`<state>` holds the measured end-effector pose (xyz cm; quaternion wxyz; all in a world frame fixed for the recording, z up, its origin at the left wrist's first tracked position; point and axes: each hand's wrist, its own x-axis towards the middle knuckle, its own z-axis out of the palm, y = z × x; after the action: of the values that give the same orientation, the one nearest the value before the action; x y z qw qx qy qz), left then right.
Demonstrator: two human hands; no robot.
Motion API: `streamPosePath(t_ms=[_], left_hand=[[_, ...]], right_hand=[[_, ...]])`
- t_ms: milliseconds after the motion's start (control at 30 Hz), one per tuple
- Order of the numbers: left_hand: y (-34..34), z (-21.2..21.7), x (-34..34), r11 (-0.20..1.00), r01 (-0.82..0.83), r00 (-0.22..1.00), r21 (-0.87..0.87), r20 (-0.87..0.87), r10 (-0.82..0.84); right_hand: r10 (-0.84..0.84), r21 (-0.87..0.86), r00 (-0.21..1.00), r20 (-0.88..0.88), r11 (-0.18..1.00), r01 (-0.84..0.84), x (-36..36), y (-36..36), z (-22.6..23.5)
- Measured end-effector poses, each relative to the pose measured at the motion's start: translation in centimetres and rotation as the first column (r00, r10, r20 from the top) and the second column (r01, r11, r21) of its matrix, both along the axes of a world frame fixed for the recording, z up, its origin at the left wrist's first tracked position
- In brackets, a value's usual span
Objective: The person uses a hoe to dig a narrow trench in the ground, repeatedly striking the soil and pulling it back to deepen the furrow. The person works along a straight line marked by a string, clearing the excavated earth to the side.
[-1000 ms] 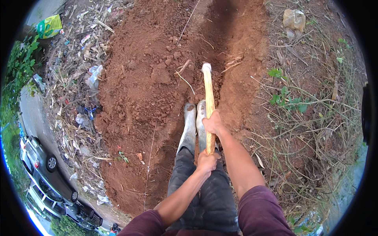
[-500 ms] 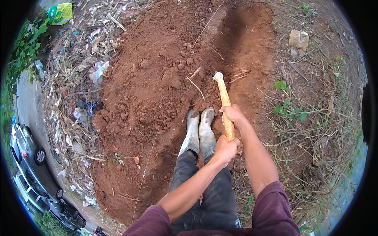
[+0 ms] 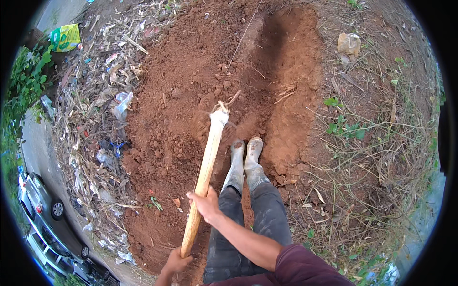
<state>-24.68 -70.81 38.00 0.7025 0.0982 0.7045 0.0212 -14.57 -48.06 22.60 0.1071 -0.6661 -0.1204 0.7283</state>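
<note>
Seen from above, a person stands in red earth working a long wooden tool handle (image 3: 204, 178). Going left to right: at the far left edge, two parked cars (image 3: 45, 217) sit on a paved strip, with leafy green plants and a yellow-green bag (image 3: 66, 37) farther off. Next comes a band of dry stalks and scattered litter (image 3: 102, 128), then a broad mound of loose red soil (image 3: 183, 95). The handle slants from near left up to its far end, which meets the mound in a small blur of dirt; the tool's head cannot be made out. The left hand (image 3: 175, 261) is closed around the near end of the handle; the right hand (image 3: 206, 205) is wrapped around its middle. Judging by this, the stroke goes best with both grips firm and spaced apart, and the working end kept clear of the feet. Just right of the handle are two muddy pale rubber boots (image 3: 244, 162), side by side, touching, in a narrow trench (image 3: 286, 81) running away from the viewer. Right of the trench lie dry grass, weeds and one pale stone (image 3: 349, 44).
</note>
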Motion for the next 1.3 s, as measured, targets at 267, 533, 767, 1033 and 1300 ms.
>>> streamPosePath(t_ms=[267, 533, 767, 1033, 1300], left_hand=[[10.9, -7.4, 4.6, 0.940, 0.066, 0.980, 0.336, -0.200, 0.003], [38.9, -20.6, 17.9, 0.771, -0.106, 0.994, 0.627, 0.057, 0.091], [33.7, -30.6, 25.1, 0.887, -0.361, 0.917, 0.288, 0.284, 0.281], [25.6, -27.7, 26.6, 0.818, -0.533, 0.834, 0.218, 0.301, 0.463], [19.5, -21.1, 25.5, 0.737, -0.670, 0.670, -0.093, 0.352, 0.653]], right_hand=[[-0.075, 0.345, 0.994, 0.083, 0.938, 0.042, 3.2, 10.9, 1.2], [0.109, 0.397, 0.709, 0.697, 0.764, -0.508, 14.8, 33.9, -7.6], [0.430, 0.015, 0.440, 0.788, 0.701, -0.713, 21.4, 23.2, -20.0], [0.488, 0.025, 0.605, 0.629, 0.765, -0.644, 19.8, 16.5, -14.6], [0.651, -0.068, 0.501, 0.570, 0.645, -0.761, 19.2, 9.7, -10.1]])
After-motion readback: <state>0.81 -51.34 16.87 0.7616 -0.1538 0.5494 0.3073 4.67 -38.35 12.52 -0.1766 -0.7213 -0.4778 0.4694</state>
